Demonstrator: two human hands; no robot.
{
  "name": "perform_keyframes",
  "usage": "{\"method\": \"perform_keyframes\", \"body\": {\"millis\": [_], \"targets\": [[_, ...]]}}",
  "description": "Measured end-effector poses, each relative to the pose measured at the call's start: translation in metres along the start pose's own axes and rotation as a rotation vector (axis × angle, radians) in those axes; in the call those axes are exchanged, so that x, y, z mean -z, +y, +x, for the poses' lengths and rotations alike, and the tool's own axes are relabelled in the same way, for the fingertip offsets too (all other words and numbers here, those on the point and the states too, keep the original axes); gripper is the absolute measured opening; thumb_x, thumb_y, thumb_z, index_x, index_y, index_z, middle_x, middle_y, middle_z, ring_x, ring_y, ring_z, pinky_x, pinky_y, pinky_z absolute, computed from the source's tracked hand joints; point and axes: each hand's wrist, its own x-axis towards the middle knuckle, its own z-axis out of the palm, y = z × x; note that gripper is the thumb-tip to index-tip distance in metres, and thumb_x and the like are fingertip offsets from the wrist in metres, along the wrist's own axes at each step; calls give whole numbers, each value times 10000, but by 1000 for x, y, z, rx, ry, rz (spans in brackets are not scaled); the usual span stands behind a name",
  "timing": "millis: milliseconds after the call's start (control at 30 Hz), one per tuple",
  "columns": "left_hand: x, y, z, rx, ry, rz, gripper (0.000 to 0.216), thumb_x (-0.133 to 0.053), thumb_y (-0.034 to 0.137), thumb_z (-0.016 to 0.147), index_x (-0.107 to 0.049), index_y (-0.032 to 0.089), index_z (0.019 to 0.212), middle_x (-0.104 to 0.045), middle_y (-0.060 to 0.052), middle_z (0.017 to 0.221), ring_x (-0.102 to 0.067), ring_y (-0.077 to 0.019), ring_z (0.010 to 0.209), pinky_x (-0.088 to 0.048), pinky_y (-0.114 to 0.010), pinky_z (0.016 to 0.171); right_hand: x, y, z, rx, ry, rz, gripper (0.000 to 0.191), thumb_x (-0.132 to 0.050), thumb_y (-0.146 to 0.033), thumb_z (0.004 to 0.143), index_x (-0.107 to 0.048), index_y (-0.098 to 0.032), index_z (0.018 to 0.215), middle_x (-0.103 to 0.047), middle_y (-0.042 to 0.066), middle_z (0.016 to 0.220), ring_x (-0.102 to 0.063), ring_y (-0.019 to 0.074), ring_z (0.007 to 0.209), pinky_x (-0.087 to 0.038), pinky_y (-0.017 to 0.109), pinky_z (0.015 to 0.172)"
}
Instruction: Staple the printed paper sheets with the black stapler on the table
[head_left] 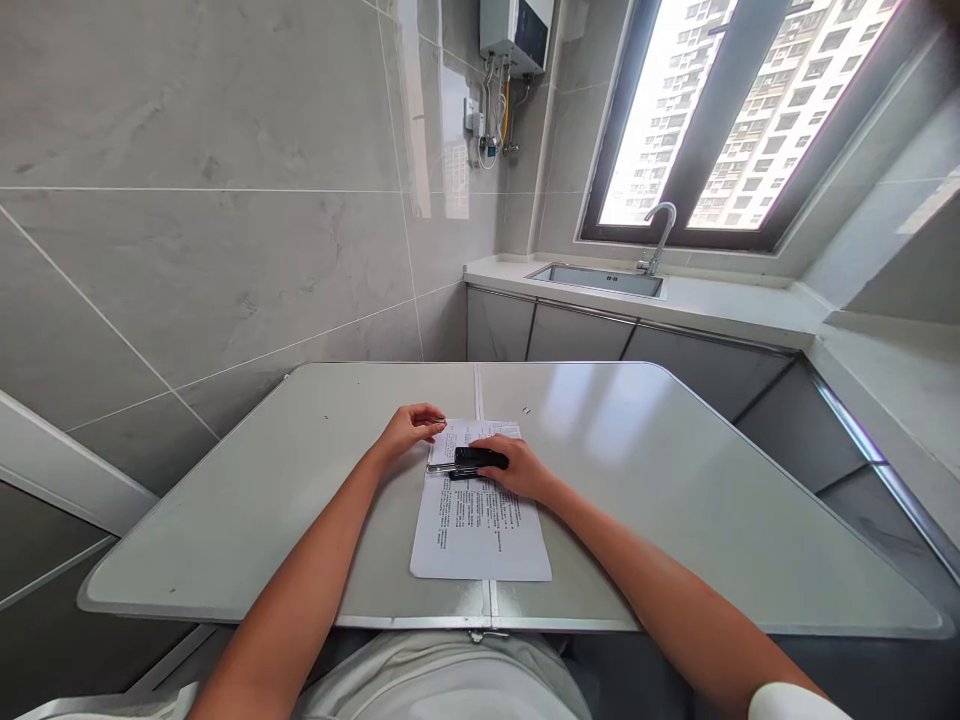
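A black stapler (466, 459) lies crosswise over a printed sheet of paper (480, 545), its metal magazine (441, 467) sticking out to the left. My right hand (514, 466) is closed around the stapler's right end. By the sheet's upper left edge, my left hand (415, 430) has its fingertips pinched together; whatever is between them, if anything, is too small to make out. A tiny pale piece (526, 409), its kind unclear, rests on the table just beyond the paper.
The light folding table (637, 500) has a metal seam down its middle. Beyond it stand a counter (720, 300) with a sink (600, 279) and faucet (660, 235), under a window. Tiled wall (225, 250) runs along the left, and a water heater (517, 35) hangs in the corner.
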Motion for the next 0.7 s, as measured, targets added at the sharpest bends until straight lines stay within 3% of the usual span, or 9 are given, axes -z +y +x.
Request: {"method": "perform_keyframes", "body": {"millis": [200, 400, 700], "targets": [[-7, 11, -5, -75, -33, 73, 388, -865, 490, 740, -762, 183, 952, -747, -98, 1023, -690, -240, 957, -545, -365, 867, 4, 6, 1, 16, 240, -68, 406, -737, -195, 867, -679, -285, 1259, -735, 51, 1058, -656, 243, 975, -536, 402, 886], [-19, 12, -6, -7, -143, 140, 413, -868, 499, 728, -768, 181, 971, -752, -113, 1130, -717, -285, 1009, -539, -444, 959, 3, 7, 2, 53, 240, -106, 400, -732, -163, 854, -691, -282, 1233, -745, 51, 1039, -653, 245, 971, -542, 406, 883], [-24, 8, -4, -52, -180, 291, 338, -835, 459, 736, -782, 191, 935, -751, -103, 1091, -698, -284, 996, -564, -437, 890, 2, 8, 2, 87, 238, -130, 387, -719, -152, 863, -698, -280, 1227, -766, 49, 1053, -652, 253, 971, -542, 420, 883]]}}
